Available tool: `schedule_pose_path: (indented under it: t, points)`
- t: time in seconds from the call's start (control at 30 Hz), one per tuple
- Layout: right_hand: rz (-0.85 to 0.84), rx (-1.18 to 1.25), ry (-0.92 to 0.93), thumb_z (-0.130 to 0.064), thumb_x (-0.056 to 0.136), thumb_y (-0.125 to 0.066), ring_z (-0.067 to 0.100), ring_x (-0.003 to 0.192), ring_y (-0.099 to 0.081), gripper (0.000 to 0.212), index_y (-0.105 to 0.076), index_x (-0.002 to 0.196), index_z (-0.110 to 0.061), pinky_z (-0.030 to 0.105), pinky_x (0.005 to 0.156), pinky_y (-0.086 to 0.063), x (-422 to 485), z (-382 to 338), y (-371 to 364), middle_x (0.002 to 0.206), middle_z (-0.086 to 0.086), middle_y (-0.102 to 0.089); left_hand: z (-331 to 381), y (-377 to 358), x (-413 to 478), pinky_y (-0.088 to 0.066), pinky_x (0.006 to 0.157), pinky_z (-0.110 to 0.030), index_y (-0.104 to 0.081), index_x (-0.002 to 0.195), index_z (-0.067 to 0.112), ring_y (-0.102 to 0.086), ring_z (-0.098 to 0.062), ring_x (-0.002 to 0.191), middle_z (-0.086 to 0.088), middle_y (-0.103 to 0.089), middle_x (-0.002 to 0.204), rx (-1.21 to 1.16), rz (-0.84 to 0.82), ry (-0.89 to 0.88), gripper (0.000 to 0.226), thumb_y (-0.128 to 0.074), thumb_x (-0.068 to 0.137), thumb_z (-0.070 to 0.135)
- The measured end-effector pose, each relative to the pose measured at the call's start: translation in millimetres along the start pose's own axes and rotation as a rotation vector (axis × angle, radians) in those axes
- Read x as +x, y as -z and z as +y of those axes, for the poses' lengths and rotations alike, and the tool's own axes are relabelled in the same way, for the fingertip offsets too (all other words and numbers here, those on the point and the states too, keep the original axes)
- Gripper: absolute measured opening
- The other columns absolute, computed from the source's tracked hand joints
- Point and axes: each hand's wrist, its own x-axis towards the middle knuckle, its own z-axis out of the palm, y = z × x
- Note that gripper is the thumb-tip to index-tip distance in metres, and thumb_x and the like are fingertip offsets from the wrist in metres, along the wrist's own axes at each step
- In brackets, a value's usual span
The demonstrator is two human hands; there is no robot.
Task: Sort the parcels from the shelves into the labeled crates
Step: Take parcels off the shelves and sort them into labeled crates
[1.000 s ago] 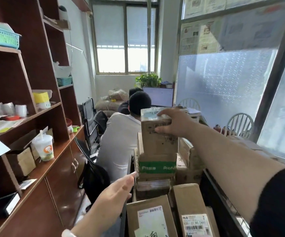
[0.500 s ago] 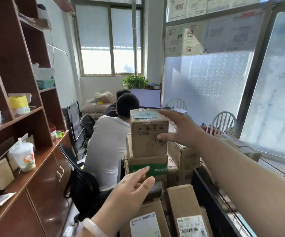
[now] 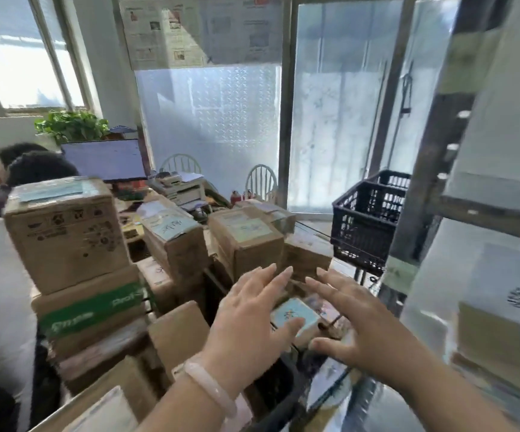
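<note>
A pale bracelet [image 3: 209, 391] sits on the wrist of the left hand [image 3: 252, 319], which hovers with the right hand [image 3: 355, 322] over a small blue-labelled parcel [image 3: 294, 318]. All the fingers [image 3: 262, 275] are straight and spread apart, and they hold nothing. The parcel lies low between the two palms, among other cartons; blur hides whether either hand touches it yet, and whether it sits inside a container. The step in hand appears to be picking up this parcel. To do it well, the hands should come down on opposite sides and close evenly. The lift should be straight up, so the carton clears the dark rim [image 3: 283, 372] just in front of it. The label should stay facing up so it can be read before choosing a crate. Just to the left stands a tall stack [image 3: 90, 310] topped by a brown box [image 3: 65, 232], close behind a seated person in a white shirt [image 3: 0, 291], so the left elbow should stay tucked in. Beyond the hands stand more labelled parcels [image 3: 246, 241]. Farther right a black crate [image 3: 364, 226] waits beside the shelves [image 3: 486, 219] and is probably a destination, though no label on it is legible.
</note>
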Motion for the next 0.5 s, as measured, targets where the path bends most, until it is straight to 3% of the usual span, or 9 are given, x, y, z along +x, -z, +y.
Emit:
schedule_pose_path:
  t: [0.07, 0.17, 0.23, 0.3, 0.4, 0.5]
  points:
    - [0.036, -0.054, -0.097, -0.078, 0.073, -0.055, -0.007, 0.144, 0.002, 0.082, 0.000, 0.135, -0.073, 0.029, 0.121, -0.010, -35.2, 30.0, 7.8, 0.152, -0.035, 0.002, 29.4, -30.7, 13.9, 0.005, 0.110, -0.023, -0.010, 0.149, 0.055, 0.005, 0.007, 0.140, 0.026, -0.011, 0.159, 0.007, -0.065, -0.095, 0.074, -0.049, 0.088, 0.068]
    - [0.124, -0.050, -0.271, -0.066, 0.077, -0.066, -0.003, 0.145, -0.008, 0.080, -0.011, 0.135, -0.069, 0.028, 0.119, -0.014, -88.7, 74.8, 27.4, 0.152, -0.032, -0.007, 75.1, -76.5, 30.4, -0.001, 0.116, -0.027, -0.012, 0.151, 0.052, 0.001, 0.000, 0.146, 0.022, -0.012, 0.161, -0.027, -0.165, -0.226, 0.075, -0.052, 0.088, 0.064]
    - [0.199, -0.025, -0.368, -0.055, 0.078, -0.073, -0.010, 0.141, -0.011, 0.078, -0.019, 0.132, -0.069, 0.025, 0.115, -0.017, -124.1, 106.8, 40.8, 0.146, -0.041, -0.008, 105.6, -105.2, 36.7, -0.002, 0.116, -0.026, -0.015, 0.151, 0.051, -0.002, -0.002, 0.146, 0.020, -0.014, 0.160, -0.080, -0.213, -0.285, 0.074, -0.053, 0.088, 0.062]
    - [0.227, -0.013, -0.500, -0.056, 0.080, -0.071, -0.018, 0.136, -0.004, 0.077, -0.016, 0.131, -0.074, 0.024, 0.112, -0.015, -155.3, 136.3, 53.0, 0.144, -0.045, -0.004, 134.6, -131.1, 42.7, -0.002, 0.113, -0.022, -0.016, 0.151, 0.051, -0.006, -0.003, 0.146, 0.022, -0.015, 0.159, -0.127, -0.267, -0.314, 0.074, -0.054, 0.088, 0.061]
    - [0.231, 0.008, -0.672, -0.054, 0.085, -0.063, -0.010, 0.140, -0.007, 0.072, -0.012, 0.134, -0.070, 0.028, 0.113, -0.020, -188.1, 174.8, 65.8, 0.153, -0.031, -0.013, 170.7, -167.2, 53.7, -0.012, 0.116, -0.025, -0.017, 0.151, 0.049, -0.013, -0.007, 0.146, 0.019, -0.017, 0.159, -0.169, -0.349, -0.317, 0.074, -0.057, 0.089, 0.057]
    - [0.220, 0.064, -0.778, -0.046, 0.089, -0.064, 0.002, 0.145, -0.012, 0.072, -0.021, 0.147, -0.049, 0.029, 0.116, -0.016, -206.8, 209.9, 71.3, 0.158, -0.016, -0.022, 203.1, -206.5, 65.2, -0.018, 0.117, -0.031, -0.019, 0.152, 0.045, -0.014, -0.011, 0.146, 0.015, -0.018, 0.160, -0.188, -0.443, -0.271, 0.075, -0.057, 0.089, 0.054]
